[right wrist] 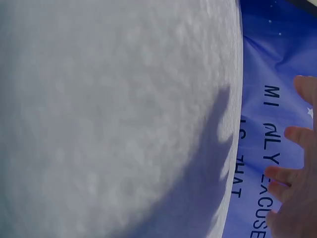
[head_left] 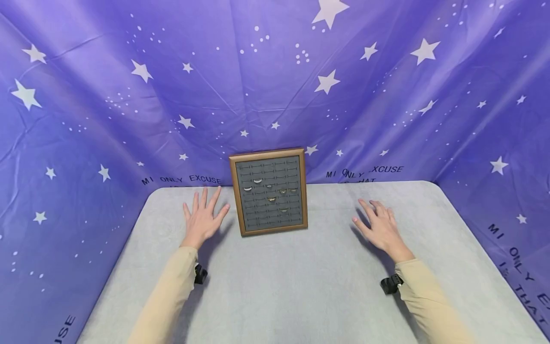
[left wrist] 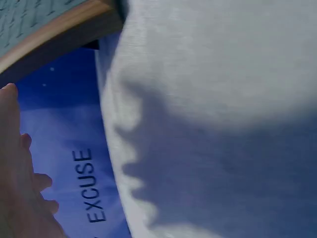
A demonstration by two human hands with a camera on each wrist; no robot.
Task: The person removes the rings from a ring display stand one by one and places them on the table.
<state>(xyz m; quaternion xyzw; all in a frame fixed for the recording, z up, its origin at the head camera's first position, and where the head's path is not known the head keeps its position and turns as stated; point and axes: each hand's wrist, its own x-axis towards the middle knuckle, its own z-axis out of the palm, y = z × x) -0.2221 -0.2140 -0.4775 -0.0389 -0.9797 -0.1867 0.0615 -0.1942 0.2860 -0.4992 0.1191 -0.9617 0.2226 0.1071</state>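
Sleeves: two beige sleeves (head_left: 165, 296) reach in from the near edge, each with a small black camera mount at the wrist.
Left hand: left hand (head_left: 203, 220) hovers over the grey table (head_left: 275, 286) with fingers straight and spread, palm down, holding nothing. It sits just left of the frame and seems not to touch it. The left wrist view shows the fingertips (left wrist: 10, 94) splayed with the wooden edge beyond.
Ring display: ring display (head_left: 269, 191) stands propped and tilted back at the far middle of the table, against the backdrop. It has a brown wooden frame and a grey slotted insert.
Rings: about seven small rings (head_left: 271, 198) sit in the slots, silvery ones toward the upper left, darker or golden ones to the right and lower down. Most slots are bare.
Right hand: right hand (head_left: 380, 229) is also palm down with fingers relaxed and slightly spread, gripping nothing, well apart from the display on its right side. In the right wrist view only the fingertips (right wrist: 297, 134) show.
Backdrop: purple starry cloth (head_left: 86, 119) with printed lettering wraps the table on three sides.
Step in hand: judging by the pose, both hands are poised at rest, with nothing grasped yet.
Next move: it likely calls for a fine fingertip pinch on one ring, with the frame steadied so it does not tip.
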